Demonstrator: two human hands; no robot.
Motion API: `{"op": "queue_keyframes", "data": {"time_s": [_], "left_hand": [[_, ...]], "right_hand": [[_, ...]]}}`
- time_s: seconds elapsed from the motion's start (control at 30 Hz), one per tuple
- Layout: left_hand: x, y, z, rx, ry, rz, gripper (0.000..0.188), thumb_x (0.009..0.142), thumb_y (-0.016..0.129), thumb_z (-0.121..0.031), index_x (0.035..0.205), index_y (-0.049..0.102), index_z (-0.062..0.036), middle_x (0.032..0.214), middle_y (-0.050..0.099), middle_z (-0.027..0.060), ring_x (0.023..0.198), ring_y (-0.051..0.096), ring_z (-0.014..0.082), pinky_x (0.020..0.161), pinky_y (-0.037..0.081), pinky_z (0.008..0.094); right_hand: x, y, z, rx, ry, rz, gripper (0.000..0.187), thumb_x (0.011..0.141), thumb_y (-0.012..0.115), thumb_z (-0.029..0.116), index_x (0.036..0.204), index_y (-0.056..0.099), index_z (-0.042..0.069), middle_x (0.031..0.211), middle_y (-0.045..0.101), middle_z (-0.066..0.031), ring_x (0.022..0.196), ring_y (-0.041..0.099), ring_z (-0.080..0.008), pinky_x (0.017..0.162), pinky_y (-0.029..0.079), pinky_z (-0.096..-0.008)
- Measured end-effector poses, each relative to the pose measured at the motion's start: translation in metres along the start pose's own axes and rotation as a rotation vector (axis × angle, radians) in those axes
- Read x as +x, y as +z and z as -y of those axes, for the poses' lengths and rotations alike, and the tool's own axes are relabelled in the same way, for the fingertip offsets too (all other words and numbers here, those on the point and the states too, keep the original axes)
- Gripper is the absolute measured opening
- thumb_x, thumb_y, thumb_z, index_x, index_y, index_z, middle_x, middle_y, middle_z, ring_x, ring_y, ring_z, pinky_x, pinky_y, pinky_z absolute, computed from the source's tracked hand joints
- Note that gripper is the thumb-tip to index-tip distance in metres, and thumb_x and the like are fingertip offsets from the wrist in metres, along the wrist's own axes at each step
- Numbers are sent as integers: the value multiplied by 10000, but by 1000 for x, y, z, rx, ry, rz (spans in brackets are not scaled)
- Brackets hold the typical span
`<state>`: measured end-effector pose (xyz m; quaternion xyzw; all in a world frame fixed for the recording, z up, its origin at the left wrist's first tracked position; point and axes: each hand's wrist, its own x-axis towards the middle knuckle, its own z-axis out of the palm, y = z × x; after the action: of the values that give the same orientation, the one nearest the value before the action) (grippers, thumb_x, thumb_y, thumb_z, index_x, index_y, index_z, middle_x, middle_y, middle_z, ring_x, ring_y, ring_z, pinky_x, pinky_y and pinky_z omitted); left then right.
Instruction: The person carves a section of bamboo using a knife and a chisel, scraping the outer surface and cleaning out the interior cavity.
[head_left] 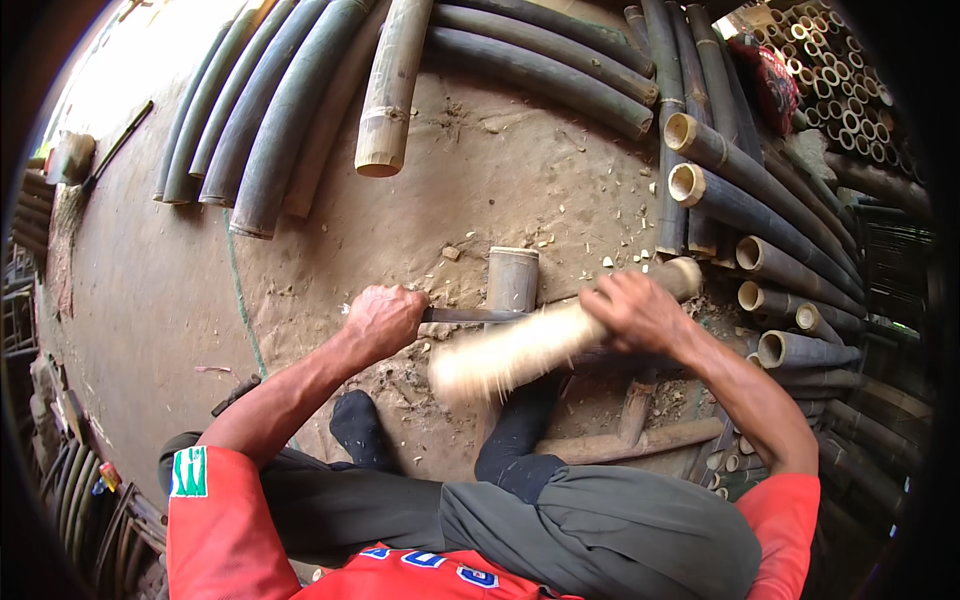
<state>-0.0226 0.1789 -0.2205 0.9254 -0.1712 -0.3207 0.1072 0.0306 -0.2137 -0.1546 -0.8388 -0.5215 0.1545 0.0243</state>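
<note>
My left hand (383,320) grips the handle of a flat knife (470,316) whose blade lies across an upright short bamboo section (513,278) standing on the dirt ground. My right hand (640,312) holds a pale wooden club (520,350), blurred by motion, with its thick end low and left, just under the blade. My feet in dark socks (357,425) rest on the ground below the hands.
Long dark bamboo poles (270,130) lie at the back left and centre. A lighter pole (390,90) points toward me. Cut bamboo tubes (770,260) are stacked at the right. Wood chips litter the dirt (560,200). Short pieces (640,435) lie near my right leg.
</note>
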Motion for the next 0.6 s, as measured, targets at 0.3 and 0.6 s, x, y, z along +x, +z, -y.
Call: {"op": "queue_keyframes", "data": {"time_s": [0.3,0.6], "left_hand": [[0,8,0,43,7,-27,148,938,611,-140,994,711,-47,907,765,193,801,773,385,705,610,514],[5,7,-1,46,4,-2,149,966,604,-132,1037,698,-41,905,762,193,819,779,385,704,612,520]], "right_hand": [[0,11,-2,159,-158,-53,519,824,857,312,1176,585,44,949,660,-120,868,706,-259,735,586,-435],[-6,9,22,91,-185,-106,317,918,769,195,1146,613,39,961,690,-129,903,710,-254,770,582,-432]]}}
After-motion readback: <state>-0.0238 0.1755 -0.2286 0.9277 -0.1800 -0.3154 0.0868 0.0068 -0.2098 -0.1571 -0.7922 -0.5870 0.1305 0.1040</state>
